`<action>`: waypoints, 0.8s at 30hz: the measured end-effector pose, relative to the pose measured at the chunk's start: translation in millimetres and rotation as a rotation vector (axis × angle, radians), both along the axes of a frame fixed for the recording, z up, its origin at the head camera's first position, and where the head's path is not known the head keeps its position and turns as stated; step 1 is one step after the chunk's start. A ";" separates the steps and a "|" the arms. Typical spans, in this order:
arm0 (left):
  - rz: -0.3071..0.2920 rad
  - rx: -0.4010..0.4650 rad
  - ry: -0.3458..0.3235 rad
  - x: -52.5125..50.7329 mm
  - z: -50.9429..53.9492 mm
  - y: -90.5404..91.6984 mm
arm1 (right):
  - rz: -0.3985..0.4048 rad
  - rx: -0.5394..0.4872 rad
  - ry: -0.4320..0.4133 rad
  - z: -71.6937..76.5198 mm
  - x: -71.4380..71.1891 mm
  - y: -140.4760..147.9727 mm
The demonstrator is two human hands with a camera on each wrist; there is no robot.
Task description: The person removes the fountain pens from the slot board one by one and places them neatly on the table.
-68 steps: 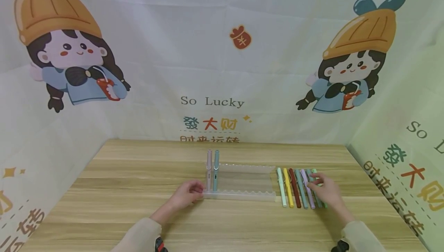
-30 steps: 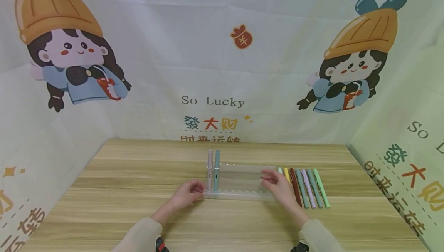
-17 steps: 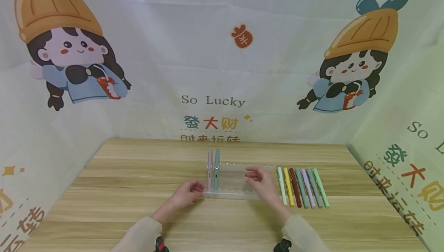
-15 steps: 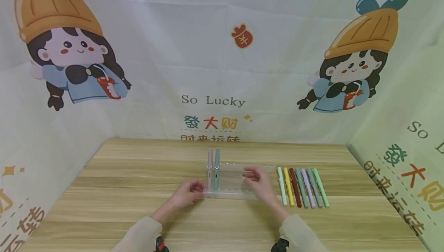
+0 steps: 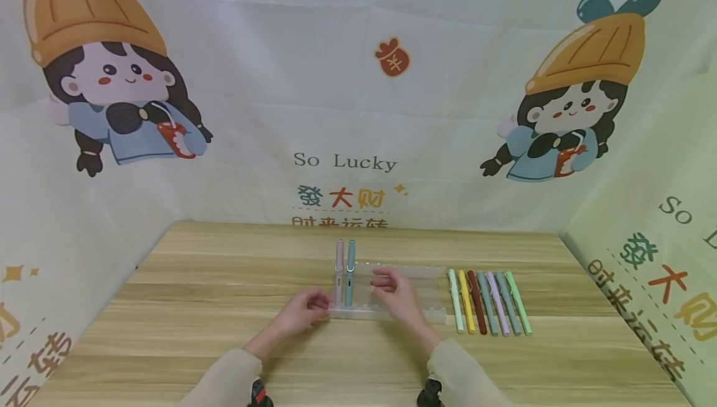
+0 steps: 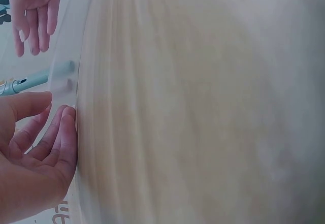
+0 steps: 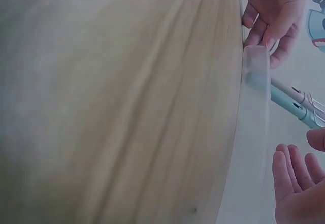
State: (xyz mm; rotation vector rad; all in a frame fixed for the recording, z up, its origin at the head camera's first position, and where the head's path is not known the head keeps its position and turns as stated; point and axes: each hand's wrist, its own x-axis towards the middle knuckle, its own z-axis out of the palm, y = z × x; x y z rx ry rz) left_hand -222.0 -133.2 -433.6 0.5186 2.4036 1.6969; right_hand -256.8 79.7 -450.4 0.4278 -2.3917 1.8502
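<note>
A clear plastic pen rack (image 5: pixel 435 316) with scalloped edges lies mid-table. A pink pen (image 5: pixel 338 276) and a teal pen (image 5: pixel 350 276) sit side by side in its leftmost notches. My left hand (image 5: pixel 305 310) holds the rack's left end between thumb and fingers; the right wrist view has this left hand (image 7: pixel 277 16) at the rack's end. Over the middle of the rack, right of the teal pen, hovers my right hand (image 5: pixel 399 295), with nothing seen in it. In the left wrist view the right hand's fingers (image 6: pixel 34 28) hang loosely extended.
To the right of the rack, several capped pens lie in a row on the wooden table (image 5: pixel 224 282), among them a mint pen (image 5: pixel 455 301), a yellow pen (image 5: pixel 466 302), a dark red pen (image 5: pixel 477 302) and a purple pen (image 5: pixel 497 304). A printed cloth (image 5: pixel 269 71) hangs behind.
My right hand has moved left from the row of loose pens, across the rack to near the teal pen. My left hand has stayed at the rack's left end.
</note>
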 end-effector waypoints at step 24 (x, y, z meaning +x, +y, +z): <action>0.020 -0.016 -0.039 -20.5 -28.1 -5.0 | -0.036 -0.025 0.027 0.9 -8.5 -33.2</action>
